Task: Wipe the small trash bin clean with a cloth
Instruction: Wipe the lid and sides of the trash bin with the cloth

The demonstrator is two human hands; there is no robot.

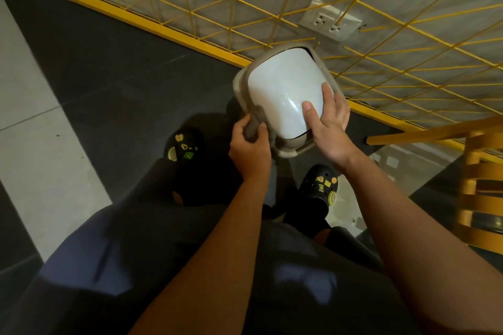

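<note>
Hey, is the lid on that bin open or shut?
Shut: the white lid sits in the bin, only thin dark gaps at its ends. The right hand's thumb rests on it.

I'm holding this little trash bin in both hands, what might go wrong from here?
1. Your right hand has its thumb on the white lid; it may swing inward and loosen that grip.
2. No cloth is in view, so fetching one leaves the trash bin on your left hand alone.
3. A wall outlet sits just behind: mind moisture.
</note>
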